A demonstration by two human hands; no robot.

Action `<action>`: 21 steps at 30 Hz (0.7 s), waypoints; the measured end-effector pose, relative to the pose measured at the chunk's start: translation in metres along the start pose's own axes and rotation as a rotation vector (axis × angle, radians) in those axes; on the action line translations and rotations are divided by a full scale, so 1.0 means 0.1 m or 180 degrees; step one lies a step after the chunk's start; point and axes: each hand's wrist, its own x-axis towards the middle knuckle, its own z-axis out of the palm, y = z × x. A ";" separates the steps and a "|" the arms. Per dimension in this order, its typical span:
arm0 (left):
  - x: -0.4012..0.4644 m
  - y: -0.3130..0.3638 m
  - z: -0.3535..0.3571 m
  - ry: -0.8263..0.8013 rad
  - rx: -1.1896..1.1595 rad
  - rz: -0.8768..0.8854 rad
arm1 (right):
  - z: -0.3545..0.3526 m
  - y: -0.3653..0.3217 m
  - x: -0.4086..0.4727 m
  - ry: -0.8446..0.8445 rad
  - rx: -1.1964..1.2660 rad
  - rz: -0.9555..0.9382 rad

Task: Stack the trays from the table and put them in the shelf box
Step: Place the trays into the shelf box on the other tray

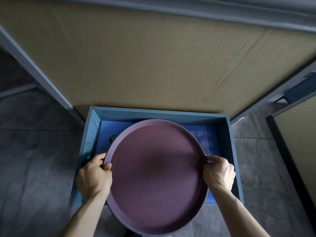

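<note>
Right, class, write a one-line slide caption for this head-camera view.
Both hands, left and right, hold a round purple tray above an open blue box.

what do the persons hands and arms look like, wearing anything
Both are bare: the left hand and right hand wear no gloves, and no rings, watch or bracelet show. The forearms run uncovered to the bottom edge of the picture, with no sleeve in view. Nails look short and unpainted.
</note>
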 end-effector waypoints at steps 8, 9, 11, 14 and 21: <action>0.03 -0.04 0.02 0.0038 0.0006 0.0011 | 0.03 0.00 -0.01 0.0004 -0.0080 -0.0059; 0.04 -0.04 0.02 0.0034 0.0009 0.0018 | 0.04 0.00 -0.02 0.0015 -0.0127 -0.0097; 0.04 -0.05 0.02 0.0043 0.0010 0.0010 | 0.05 0.01 -0.02 0.0017 -0.0227 -0.0154; 0.04 -0.06 0.02 0.0063 0.0036 0.0047 | 0.04 0.03 -0.02 -0.0008 -0.0283 -0.0166; 0.06 -0.07 0.03 0.0055 0.0108 0.0052 | 0.07 0.06 -0.08 0.0125 -0.0275 -0.0161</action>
